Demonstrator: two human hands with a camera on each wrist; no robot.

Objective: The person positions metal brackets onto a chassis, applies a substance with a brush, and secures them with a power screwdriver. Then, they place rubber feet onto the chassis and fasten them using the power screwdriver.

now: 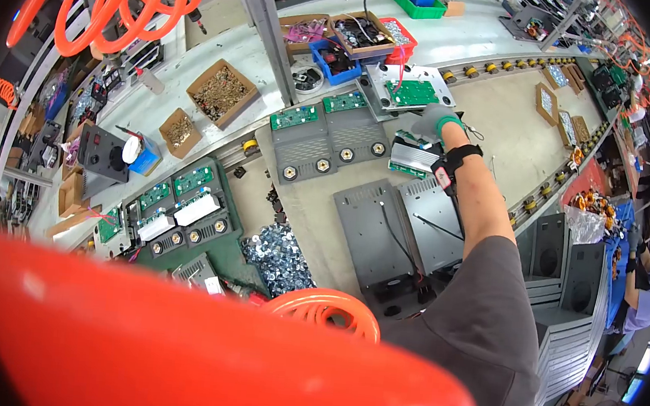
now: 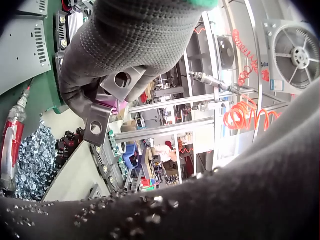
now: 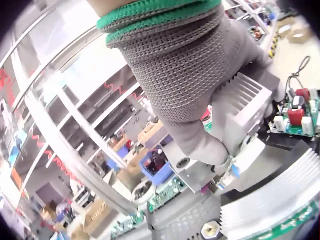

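In the left wrist view my gloved left hand (image 2: 132, 42) curls its fingers round metal brackets (image 2: 97, 121) with round holes; a bit of purple shows between them. The head view does not show this hand. My gloved right hand (image 3: 185, 75) grips a finned heat sink (image 3: 248, 100) joined to a circuit assembly, its thumb along the near side. In the head view the right hand (image 1: 434, 124) is beside a metal plate bearing a green board (image 1: 413, 93), above another finned heat sink (image 1: 414, 157). Grey housings (image 1: 299, 150) with boards stand to its left.
Two dark panels (image 1: 372, 234) with cables lie nearer the body. A pile of small metal parts (image 1: 277, 261) sits left of them, beside a green mat holding more assemblies. Parts boxes (image 1: 222, 93) line the bench behind. A large red object blocks the lower head view.
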